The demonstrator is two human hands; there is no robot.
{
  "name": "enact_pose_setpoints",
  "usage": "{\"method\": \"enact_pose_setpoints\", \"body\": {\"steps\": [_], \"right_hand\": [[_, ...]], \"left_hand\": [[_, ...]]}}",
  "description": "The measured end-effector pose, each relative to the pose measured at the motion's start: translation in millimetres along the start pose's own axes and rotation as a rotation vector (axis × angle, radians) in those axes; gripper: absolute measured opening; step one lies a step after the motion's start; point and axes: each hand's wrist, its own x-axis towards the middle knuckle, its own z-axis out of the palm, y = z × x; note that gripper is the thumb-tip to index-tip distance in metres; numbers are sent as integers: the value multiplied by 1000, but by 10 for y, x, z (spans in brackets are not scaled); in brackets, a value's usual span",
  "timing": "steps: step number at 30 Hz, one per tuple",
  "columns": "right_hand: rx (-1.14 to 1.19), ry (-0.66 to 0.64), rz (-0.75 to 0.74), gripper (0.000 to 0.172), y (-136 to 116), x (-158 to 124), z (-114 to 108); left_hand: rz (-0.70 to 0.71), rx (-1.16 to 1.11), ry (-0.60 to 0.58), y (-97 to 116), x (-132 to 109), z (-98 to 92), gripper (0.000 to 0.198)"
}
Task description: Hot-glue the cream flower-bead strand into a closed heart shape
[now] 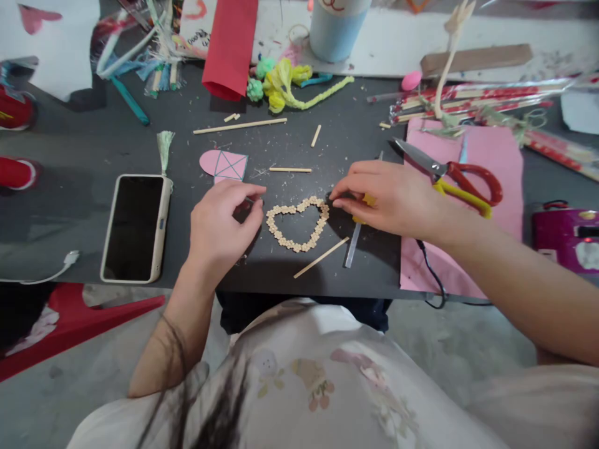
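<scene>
A heart outline point(298, 241) made of small pale wooden slices lies flat on the dark table between both hands. My left hand point(224, 218) hovers at its left side, thumb and forefinger apart, holding nothing I can see. To the right of the heart is my right hand point(388, 193), its fingers loosely bent and the tips close to the heart's edge; I see nothing in them. Beneath that hand lies a partly hidden yellow-and-black tool, with a clear glue stick point(354, 245) showing below it. A thin wooden stick point(321, 257) rests under the heart.
A phone point(135, 227) lies at left, near a pink paper shape point(224, 164). Scissors point(440, 168) rest partly on pink paper point(508, 249) at right. A cup point(337, 31), yellow pipe cleaners point(283, 84) and red paper point(230, 50) are at the back. A black cable point(433, 274) hangs over the front edge.
</scene>
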Motion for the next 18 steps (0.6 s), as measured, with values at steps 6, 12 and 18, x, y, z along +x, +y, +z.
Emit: {"method": "enact_pose_setpoints", "body": {"steps": [6, 12, 18], "right_hand": [[-16, -32, 35, 24, -127, -58, -1], [-13, -32, 39, 22, -200, -38, 22], [-31, -43, 50, 23, -245, -10, 64]], "left_hand": [[-163, -299, -24, -31, -30, -14, 16], [-312, -539, -62, 8, -58, -65, 14], [-451, -758, -135, 38, -49, -108, 14]]}}
